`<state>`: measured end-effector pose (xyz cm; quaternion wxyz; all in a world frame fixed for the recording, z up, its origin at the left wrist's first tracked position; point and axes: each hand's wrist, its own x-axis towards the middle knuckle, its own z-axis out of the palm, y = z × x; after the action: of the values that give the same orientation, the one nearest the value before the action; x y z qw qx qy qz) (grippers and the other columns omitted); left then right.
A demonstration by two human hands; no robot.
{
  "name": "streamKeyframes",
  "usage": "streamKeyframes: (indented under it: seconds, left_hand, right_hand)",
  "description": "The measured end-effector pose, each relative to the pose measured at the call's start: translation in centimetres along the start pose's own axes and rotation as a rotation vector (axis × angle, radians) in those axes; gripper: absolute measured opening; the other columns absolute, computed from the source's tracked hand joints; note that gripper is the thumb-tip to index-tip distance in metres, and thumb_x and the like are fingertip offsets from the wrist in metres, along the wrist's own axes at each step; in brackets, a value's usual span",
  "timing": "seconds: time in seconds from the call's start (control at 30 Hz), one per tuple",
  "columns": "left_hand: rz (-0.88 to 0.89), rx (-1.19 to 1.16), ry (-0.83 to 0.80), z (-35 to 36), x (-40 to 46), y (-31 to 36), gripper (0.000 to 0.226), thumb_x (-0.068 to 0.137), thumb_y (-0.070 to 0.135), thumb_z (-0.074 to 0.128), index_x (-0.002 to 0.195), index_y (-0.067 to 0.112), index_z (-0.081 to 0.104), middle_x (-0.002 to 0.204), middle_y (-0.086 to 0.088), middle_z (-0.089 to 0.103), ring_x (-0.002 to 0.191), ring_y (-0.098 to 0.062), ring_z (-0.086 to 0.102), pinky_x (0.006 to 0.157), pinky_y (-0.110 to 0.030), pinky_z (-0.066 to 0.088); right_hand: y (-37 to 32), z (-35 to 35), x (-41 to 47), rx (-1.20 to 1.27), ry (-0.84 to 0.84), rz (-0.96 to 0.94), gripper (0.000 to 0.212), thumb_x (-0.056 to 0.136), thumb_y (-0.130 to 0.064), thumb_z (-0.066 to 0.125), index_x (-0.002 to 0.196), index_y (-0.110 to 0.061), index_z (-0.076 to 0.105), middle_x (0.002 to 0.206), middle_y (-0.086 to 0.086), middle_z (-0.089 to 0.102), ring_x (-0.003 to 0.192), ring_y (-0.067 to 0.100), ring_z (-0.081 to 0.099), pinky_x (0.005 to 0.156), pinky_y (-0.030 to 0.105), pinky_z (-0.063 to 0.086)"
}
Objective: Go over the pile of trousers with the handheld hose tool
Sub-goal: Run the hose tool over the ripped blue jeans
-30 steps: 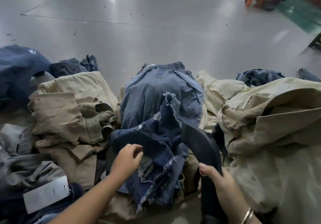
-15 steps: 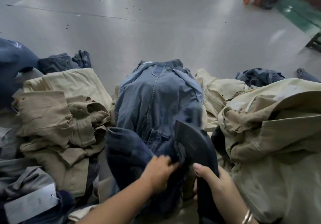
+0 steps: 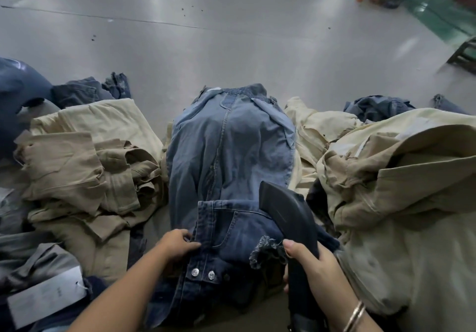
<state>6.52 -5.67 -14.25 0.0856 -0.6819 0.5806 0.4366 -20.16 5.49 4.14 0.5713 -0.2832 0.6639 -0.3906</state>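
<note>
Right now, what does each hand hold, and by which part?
The right hand grips the black hose tool by its neck. The left hand pinches the dark jeans at the waistband edge.

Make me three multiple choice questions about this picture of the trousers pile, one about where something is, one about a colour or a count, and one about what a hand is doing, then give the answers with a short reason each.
1. Where does the white paper tag lie?
A. lower left, on the grey garments
B. on the floor at the top
C. on the khaki heap at the right

2. How many metal buttons show on the dark denim waistband near the hands?
A. none
B. two
C. five

3. What is the right hand doing?
A. resting flat on the floor
B. gripping the black hose tool
C. holding the paper tag

Answers:
1 A, the tag sits in the lower left corner on grey cloth.
2 B, two silver buttons lie side by side on the dark jeans.
3 B, its thumb and fingers wrap the tool's handle, while the left hand holds the jeans' edge.
</note>
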Motion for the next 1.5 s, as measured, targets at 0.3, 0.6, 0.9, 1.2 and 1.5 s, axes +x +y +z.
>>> streamKeyframes:
  seconds: [0.3,0.6,0.9,1.2,1.5]
  left_hand:
    - [0.475,-0.882,-0.080,-5.6,-11.4,11.0,0.028,0.079,0.031,0.066,0.082,0.006,0.054,0.077,-0.014,0.053,0.072,-0.022,0.050,0.064,-0.032,0.044]
    - [0.467,-1.338,-0.251,-7.9,-20.0,17.1,0.049,0.088,0.026,0.060,0.126,-0.004,0.054,0.123,-0.025,0.061,0.109,-0.037,0.061,0.096,-0.040,0.051]
    - [0.326,-1.531,-0.230,-12.6,-19.2,13.8,0.044,0.090,0.036,0.051,0.066,0.007,0.073,0.061,-0.007,0.067,0.049,-0.016,0.064,0.049,-0.024,0.056]
    - [0.116,-1.348,-0.267,-13.2,-17.9,9.5,0.062,0.078,0.047,0.062,0.122,0.004,0.062,0.118,-0.021,0.065,0.102,-0.031,0.066,0.084,-0.045,0.057]
    - [0.178,-1.273,-0.450,-8.9,-20.2,7.7,0.040,0.066,0.028,0.076,0.100,0.005,0.076,0.109,-0.017,0.071,0.096,-0.029,0.070,0.079,-0.037,0.057]
  right_hand:
    - [-1.7,2.2,-0.2,0.018,-0.006,-0.091,0.033,0.061,-0.017,0.085,0.086,-0.016,0.065,0.072,-0.003,0.071,0.075,0.020,0.069,0.071,0.035,0.053]
    - [-6.9,4.1,-2.8,0.085,0.063,-0.439,0.047,0.060,-0.016,0.088,0.101,-0.014,0.066,0.089,-0.003,0.075,0.082,0.007,0.071,0.068,0.019,0.054]
    - [-9.1,-0.1,-3.0,0.406,-0.066,-0.138,0.010,0.078,0.002,0.058,0.087,0.003,0.061,0.077,0.018,0.060,0.063,0.029,0.058,0.065,0.034,0.050]
    - [-8.8,0.1,-2.6,0.621,-0.405,0.050,0.048,0.039,-0.020,0.072,0.082,-0.007,0.055,0.063,0.012,0.058,0.054,0.025,0.060,0.055,0.030,0.056]
    - [-9.1,-0.7,-2.0,0.658,-0.457,-0.055,0.039,0.026,-0.024,0.086,0.058,-0.011,0.069,0.060,0.007,0.067,0.055,0.020,0.066,0.055,0.028,0.056]
